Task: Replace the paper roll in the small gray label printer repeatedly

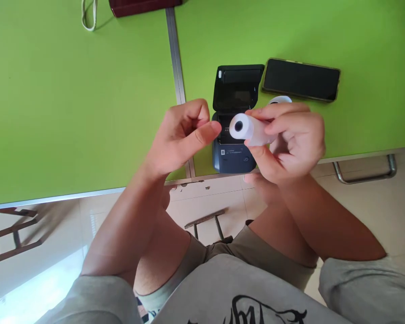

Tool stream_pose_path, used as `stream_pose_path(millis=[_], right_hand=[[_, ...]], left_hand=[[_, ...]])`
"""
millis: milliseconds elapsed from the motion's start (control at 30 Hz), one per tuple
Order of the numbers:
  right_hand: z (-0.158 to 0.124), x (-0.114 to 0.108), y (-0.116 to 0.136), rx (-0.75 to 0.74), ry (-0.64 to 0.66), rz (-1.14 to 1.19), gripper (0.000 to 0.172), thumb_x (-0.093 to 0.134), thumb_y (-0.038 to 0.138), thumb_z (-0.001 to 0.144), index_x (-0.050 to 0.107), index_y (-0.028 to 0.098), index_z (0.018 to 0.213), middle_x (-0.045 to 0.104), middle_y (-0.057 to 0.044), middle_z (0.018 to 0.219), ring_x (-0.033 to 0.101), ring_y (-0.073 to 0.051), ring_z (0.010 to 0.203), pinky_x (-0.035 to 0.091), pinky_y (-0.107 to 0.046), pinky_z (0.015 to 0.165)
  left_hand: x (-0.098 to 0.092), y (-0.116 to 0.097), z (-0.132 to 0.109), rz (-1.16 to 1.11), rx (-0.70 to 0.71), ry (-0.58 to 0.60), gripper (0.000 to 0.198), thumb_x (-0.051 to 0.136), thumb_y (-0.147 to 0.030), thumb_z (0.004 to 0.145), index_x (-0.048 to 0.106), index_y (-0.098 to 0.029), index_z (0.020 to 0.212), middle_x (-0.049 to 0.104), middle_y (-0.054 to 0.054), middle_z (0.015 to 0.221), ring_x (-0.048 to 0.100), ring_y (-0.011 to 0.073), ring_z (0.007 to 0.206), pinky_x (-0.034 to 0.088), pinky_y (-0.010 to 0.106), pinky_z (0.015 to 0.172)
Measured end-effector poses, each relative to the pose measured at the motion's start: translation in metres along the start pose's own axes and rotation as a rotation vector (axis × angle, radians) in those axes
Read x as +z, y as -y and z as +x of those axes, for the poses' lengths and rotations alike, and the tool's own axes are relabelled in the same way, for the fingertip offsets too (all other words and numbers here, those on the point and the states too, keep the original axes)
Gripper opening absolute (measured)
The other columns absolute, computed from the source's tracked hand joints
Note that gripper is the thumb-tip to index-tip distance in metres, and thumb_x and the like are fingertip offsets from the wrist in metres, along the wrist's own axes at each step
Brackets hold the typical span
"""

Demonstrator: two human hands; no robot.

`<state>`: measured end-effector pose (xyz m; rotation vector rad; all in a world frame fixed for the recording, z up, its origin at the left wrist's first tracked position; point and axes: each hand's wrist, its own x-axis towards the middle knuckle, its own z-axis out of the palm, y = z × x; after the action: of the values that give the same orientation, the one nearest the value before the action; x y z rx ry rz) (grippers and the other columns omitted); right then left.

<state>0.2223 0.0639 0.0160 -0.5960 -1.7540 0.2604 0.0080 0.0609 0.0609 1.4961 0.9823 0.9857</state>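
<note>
My right hand [295, 139] is closed around a white paper roll [259, 130], its end with the dark core hole pointing left. The roll hangs over a small dark printer [234, 164] whose lid [239, 87] stands open, so part of the printer's bay is hidden. Just left of the printer, my left hand [184, 137] has curled fingers and a thumb reaching toward the roll without touching it. I see nothing in that hand. Another white roll [281, 99] shows partly behind my right hand.
A phone with a dark screen [302, 80] lies right of the printer lid. At the far edge are a dark red box [141, 5] and a pale cord loop [89, 15]. A metal seam [175, 54] divides the green table [87, 99]. My legs are below its near edge.
</note>
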Motion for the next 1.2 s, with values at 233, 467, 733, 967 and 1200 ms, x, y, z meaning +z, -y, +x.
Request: stream_pose_path(millis=[233,467,733,967,1200], right_hand=[[0.004,0.011,0.02,0.027,-0.049,-0.034,0.024,0.066,0.02,0.089,0.063,0.034,0.108,0.078,0.003,0.11,0.078,-0.022,0.095,0.063,-0.045,0.075],[0.003,0.014,0.009,0.098,0.016,-0.079,0.014,0.066,0.023,0.094,0.063,0.032,0.104,0.078,0.002,0.105,0.078,-0.024,0.095,0.062,-0.051,0.079],[0.008,0.002,0.008,0.036,0.082,-0.219,0.014,0.063,0.024,0.095,0.056,0.03,0.084,0.076,0.004,0.09,0.078,-0.024,0.099,0.062,-0.052,0.085],[0.002,-0.002,0.003,-0.048,0.014,-0.165,0.008,0.064,0.028,0.091,0.057,0.032,0.091,0.075,0.005,0.106,0.075,-0.024,0.1,0.06,-0.051,0.082],[0.0,0.003,0.006,0.048,0.11,-0.185,0.013,0.066,0.031,0.09,0.057,0.034,0.099,0.072,0.001,0.12,0.072,-0.029,0.112,0.057,-0.055,0.093]], left_hand=[[0.011,0.004,0.0,-0.455,-0.294,0.309,0.07,0.078,-0.083,0.072,0.068,-0.023,0.109,0.062,-0.003,0.063,0.046,0.0082,0.042,0.023,0.023,0.034],[0.014,0.01,0.008,-0.514,-0.283,0.2,0.073,0.096,-0.064,0.062,0.071,-0.023,0.117,0.053,-0.006,0.06,0.038,0.006,0.043,0.023,0.023,0.035],[0.018,0.02,0.005,-0.296,-0.226,0.009,0.091,0.086,-0.078,0.061,0.063,-0.025,0.131,0.068,0.003,0.097,0.048,0.0066,0.05,0.029,0.027,0.039],[0.019,0.021,0.003,-0.056,-0.041,-0.097,0.096,0.072,-0.094,0.063,0.059,-0.031,0.133,0.068,0.011,0.131,0.073,0.0248,0.101,0.054,0.032,0.057],[0.02,0.013,0.003,0.255,-0.004,-0.088,0.101,0.059,-0.1,0.068,0.052,-0.031,0.141,0.065,0.011,0.139,0.068,0.0304,0.128,0.062,0.038,0.082]])
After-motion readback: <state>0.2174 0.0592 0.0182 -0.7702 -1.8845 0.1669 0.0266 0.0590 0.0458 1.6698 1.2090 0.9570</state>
